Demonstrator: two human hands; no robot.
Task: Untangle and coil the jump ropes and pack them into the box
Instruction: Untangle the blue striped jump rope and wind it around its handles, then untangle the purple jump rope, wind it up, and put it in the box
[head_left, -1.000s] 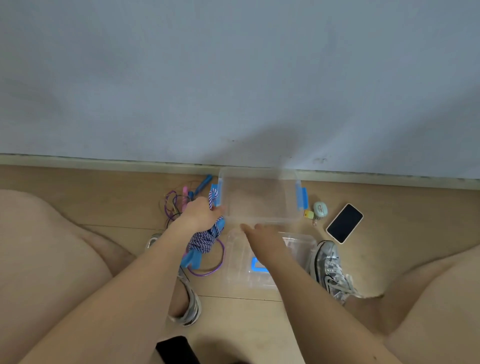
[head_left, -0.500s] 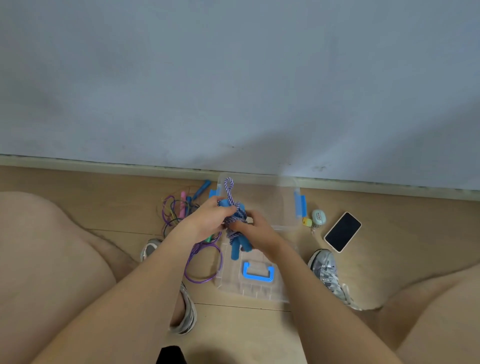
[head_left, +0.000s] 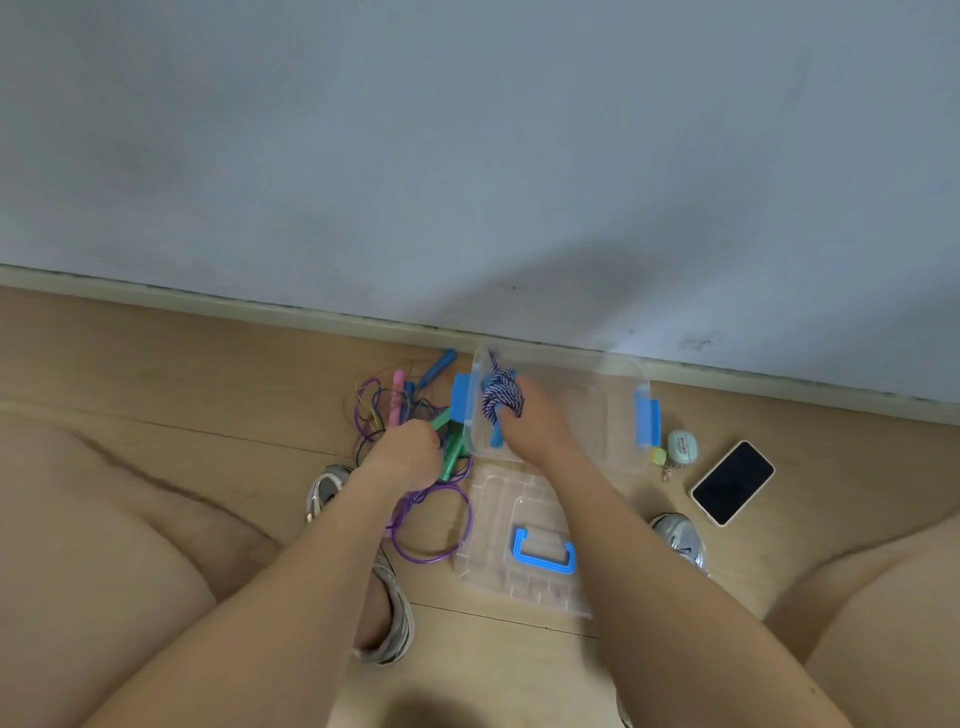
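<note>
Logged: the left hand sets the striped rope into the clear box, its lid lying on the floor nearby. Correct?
No: in the head view it is the right hand that sets the striped rope into the clear box. The lid does lie on the floor nearby.

Clear glossy plastic box (head_left: 618, 410), braided rope (head_left: 500, 397), matt wood floor (head_left: 208, 374)

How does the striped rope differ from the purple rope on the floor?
The striped rope is thick and braided; the purple rope is thin and smooth. The striped rope is bundled tight; the purple rope lies in loose loops. The right hand holds the striped rope at the clear box; the purple rope lies on the floor outside it. Both are jump ropes.
</note>
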